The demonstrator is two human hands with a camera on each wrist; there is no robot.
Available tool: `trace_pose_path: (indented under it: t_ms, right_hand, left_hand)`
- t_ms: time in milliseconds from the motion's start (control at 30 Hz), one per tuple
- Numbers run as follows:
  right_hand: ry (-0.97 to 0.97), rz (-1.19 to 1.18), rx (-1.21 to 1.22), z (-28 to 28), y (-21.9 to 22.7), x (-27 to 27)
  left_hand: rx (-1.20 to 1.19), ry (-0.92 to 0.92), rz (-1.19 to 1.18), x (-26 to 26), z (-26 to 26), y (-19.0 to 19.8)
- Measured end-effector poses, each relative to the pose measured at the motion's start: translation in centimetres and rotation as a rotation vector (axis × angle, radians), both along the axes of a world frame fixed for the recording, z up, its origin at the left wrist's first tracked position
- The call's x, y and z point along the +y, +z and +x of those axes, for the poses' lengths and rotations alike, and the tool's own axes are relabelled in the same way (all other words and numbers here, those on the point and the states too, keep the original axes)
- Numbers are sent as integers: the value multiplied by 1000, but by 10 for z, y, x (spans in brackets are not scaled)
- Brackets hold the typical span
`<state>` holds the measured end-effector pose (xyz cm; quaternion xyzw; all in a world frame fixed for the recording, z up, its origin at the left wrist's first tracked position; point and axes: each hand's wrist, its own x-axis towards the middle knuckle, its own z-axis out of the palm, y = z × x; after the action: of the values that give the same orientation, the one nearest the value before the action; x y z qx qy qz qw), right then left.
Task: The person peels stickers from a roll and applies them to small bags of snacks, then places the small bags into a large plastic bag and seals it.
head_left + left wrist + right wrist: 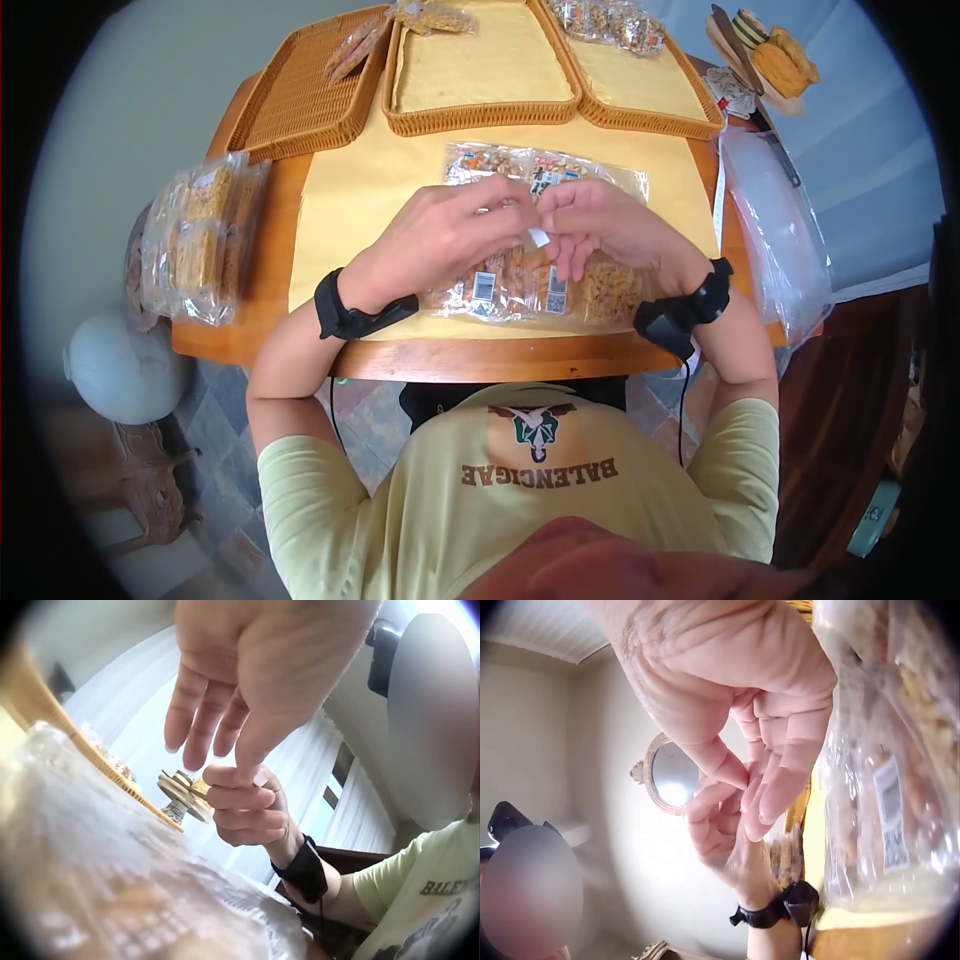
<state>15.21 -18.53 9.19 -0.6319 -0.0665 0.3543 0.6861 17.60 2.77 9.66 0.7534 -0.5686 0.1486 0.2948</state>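
Both hands meet above the packs in the middle of the table. The left hand (pixel 455 235) and the right hand (pixel 610 225) have their fingertips together, pinching at a small white piece (pixel 540 238); its kind does not show clearly. In the left wrist view, the left thumb comes down onto the curled fingers of the right hand (pixel 244 810). Below them lie clear plastic packs (pixel 485 288) of brown snack pieces, with printed labels. The right wrist view shows one clear pack (pixel 885 802) with a white barcode label beside the hands.
Three wicker trays stand along the far side: a left tray (pixel 290 120), a middle tray (pixel 480 122) and a right tray (pixel 650 122), with snack packs in them. A stacked snack pack (pixel 200 240) sits at the left edge. Clear plastic bags (pixel 775 230) lie at the right edge.
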Motion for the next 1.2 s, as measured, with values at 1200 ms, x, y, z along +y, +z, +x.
trace_pose_path:
  t_ms: [1200]
  right_hand:
    - [61, -628, -1115, -63, -11, 33]
  left_hand:
    - [1890, 97, -468, 46, -73, -37]
